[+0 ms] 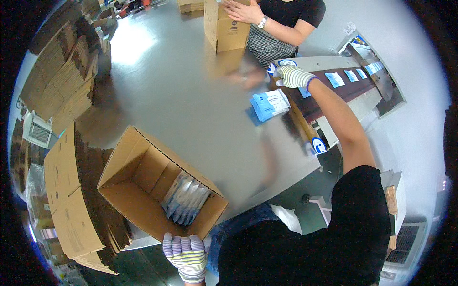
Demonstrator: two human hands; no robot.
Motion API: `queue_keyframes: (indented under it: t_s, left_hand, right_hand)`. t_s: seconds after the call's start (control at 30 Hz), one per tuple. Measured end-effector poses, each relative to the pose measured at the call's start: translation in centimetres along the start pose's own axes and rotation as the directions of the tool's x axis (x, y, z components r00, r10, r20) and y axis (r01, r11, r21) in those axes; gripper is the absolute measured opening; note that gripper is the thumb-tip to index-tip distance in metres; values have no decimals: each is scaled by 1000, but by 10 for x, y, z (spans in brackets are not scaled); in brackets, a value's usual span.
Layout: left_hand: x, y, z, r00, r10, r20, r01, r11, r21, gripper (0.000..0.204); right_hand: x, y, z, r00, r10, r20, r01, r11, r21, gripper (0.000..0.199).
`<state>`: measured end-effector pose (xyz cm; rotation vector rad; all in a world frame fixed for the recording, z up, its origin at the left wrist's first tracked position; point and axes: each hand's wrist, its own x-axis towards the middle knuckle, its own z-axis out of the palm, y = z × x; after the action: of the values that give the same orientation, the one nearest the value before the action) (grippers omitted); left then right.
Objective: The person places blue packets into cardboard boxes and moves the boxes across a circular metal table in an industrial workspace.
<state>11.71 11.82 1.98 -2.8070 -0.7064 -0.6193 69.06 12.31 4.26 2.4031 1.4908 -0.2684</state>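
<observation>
My left hand (pixel 185 256) grips the open carton (pixel 160 190) rim; some blue packets (pixel 186 200) stand inside, much room left. My right hand (pixel 292 76) reaches the conveyor (pixel 334 93), grip unclear.

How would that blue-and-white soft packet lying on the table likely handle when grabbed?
The packet looks like a flat film pouch, so probably light and somewhat floppy. Its glossy wrap may slide on the smooth grey table. Lying flat, it seems unlikely to roll or tip.
</observation>
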Motion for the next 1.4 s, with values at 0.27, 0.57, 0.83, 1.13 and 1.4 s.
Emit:
queue_keyframes:
  t_s: [0.27,0.57,0.83,1.13,1.4]
  left_hand:
    - [-6,7,1,1000,-12,-20,12,1000,8,24]
    - [-5,7,2,999,-10,-44,11,1000,1,27]
    - [3,9,2,997,-27,-78,23,998,-50,29]
    - [7,10,1,996,13,-93,-18,998,-54,29]
    - [-9,24,7,991,56,-118,-61,997,-43,23]
  right_hand:
    - [36,6,-9,971,-191,141,190,982,18,53]
    - [29,-37,46,779,-38,626,-5,998,67,68]
    - [-110,-149,77,968,-177,176,200,972,-126,66]
    - [-144,-230,-40,496,-507,-705,867,328,375,37]
    - [-124,-360,-60,433,-672,-601,780,614,-125,48]
